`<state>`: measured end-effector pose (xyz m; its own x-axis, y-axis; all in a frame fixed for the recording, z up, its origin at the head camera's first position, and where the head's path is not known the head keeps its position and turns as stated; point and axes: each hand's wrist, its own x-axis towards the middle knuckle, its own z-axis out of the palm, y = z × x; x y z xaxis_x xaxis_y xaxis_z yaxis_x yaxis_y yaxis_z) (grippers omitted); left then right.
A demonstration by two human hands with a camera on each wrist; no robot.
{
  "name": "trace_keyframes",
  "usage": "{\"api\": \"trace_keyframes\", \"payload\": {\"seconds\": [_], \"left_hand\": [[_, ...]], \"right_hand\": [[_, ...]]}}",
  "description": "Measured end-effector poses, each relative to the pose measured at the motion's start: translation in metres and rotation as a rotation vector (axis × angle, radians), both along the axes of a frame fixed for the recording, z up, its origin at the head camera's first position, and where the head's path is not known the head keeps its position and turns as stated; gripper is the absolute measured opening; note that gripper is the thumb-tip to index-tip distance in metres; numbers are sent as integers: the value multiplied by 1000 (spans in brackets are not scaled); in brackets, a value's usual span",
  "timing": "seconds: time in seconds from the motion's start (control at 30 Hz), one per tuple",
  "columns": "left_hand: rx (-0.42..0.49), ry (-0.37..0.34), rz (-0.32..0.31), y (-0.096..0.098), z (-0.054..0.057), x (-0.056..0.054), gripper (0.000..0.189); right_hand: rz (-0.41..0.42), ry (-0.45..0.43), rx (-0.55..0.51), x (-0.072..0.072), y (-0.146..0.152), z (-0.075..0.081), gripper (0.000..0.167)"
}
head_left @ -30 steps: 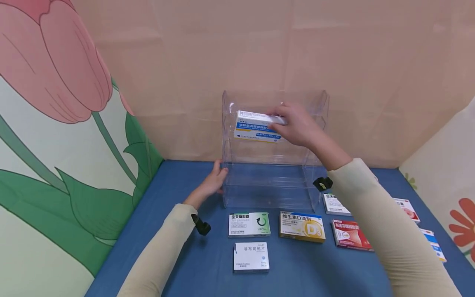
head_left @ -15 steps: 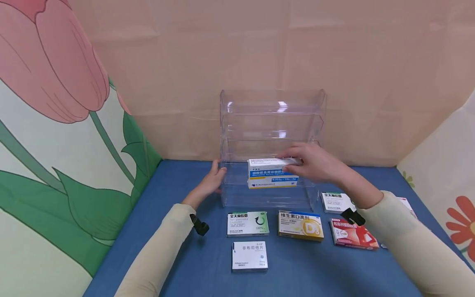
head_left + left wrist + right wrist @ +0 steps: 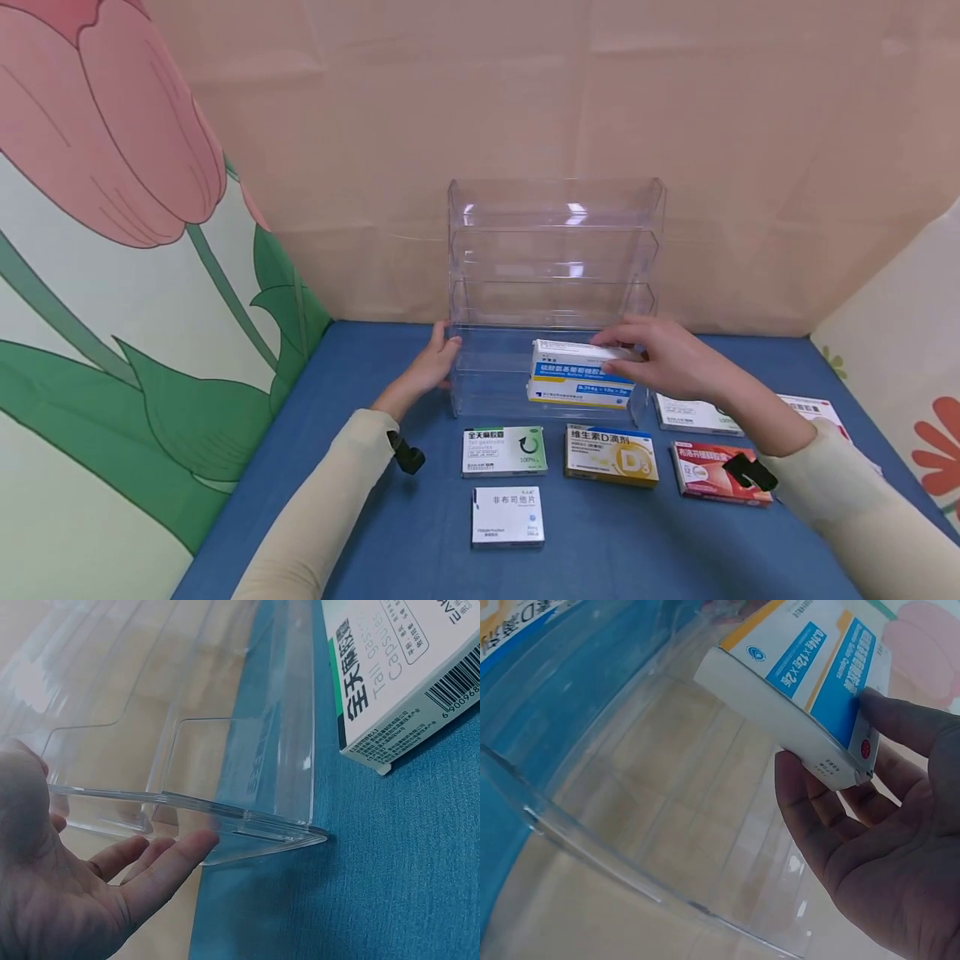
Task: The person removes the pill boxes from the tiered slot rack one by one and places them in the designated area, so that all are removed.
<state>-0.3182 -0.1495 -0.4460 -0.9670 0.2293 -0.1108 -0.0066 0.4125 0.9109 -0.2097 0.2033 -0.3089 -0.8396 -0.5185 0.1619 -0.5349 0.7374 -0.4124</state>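
A white medicine box [image 3: 581,375] with blue and yellow bands tilts in my right hand [image 3: 671,354] at the lower right front of a clear tiered display rack [image 3: 555,254]. In the right wrist view, the thumb [image 3: 896,712] lies on the printed face of the box and the fingers [image 3: 799,795] curl behind it. My left hand [image 3: 431,367] is at the rack's lower left side. Its loosely extended fingers [image 3: 169,866] rest along the outside of the side panel in the left wrist view, with the thumb by the panel's edge.
Before the rack lie a green-and-white box [image 3: 502,452], a yellow vitamin D box [image 3: 611,456] and a white box [image 3: 507,517]. A red box [image 3: 712,473] and more white boxes [image 3: 697,415] lie to the right on the blue cloth [image 3: 420,542], partly behind the right arm.
My right hand has brought the blue-banded medicine box down from the rack's upper tiers to its lower right front. The left hand has stayed at the rack's side.
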Motion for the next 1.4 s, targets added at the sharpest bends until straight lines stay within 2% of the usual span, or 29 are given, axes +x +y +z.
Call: {"api": "trace_keyframes", "payload": {"seconds": [0.4, 0.7, 0.97, 1.4], "left_hand": [[3, 6, -14, 1, -2, -3, 56], [-8, 0, -10, 1, -3, -2, 57], [0, 17, -10, 3, -3, -2, 55], [-18, 18, -11, 3, -2, -2, 54]], "right_hand": [[-38, -80, 23, 10, 17, -11, 36], [-4, -168, 27, 18, 26, -21, 37], [29, -198, 13, 24, 35, -31, 38], [36, -359, -34, 35, 46, -55, 37]]}}
